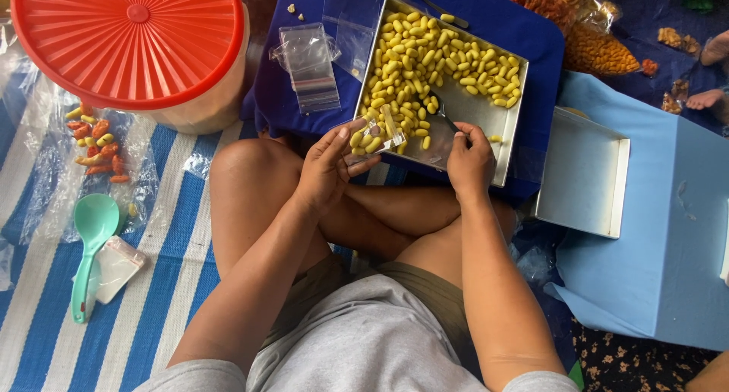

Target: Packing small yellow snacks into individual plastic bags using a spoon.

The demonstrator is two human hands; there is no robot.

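The left hand [328, 168] pinches a small clear bag [373, 140] partly filled with yellow snacks, thumb and fingers pressed on its sides, holding it at the near edge of the metal tray [486, 119]. The bag sits at about 2 o'clock from that hand's palm. The right hand [471, 163] is closed around the handle of a metal scoop [440, 122], whose blade reaches to 11 o'clock from the hand, in among the loose yellow snacks [433, 58] filling the far half of the tray. Bag and scoop lie just beside each other, the bag at 9 o'clock from the scoop. The tray rests on a blue cloth [516, 24] in front of the crossed legs. A stack of empty clear bags [310, 66] lies at 10 o'clock from the tray, a tub with a red lid [129, 39] further to 9 o'clock, and a green spoon [93, 244] on the striped mat [163, 286]
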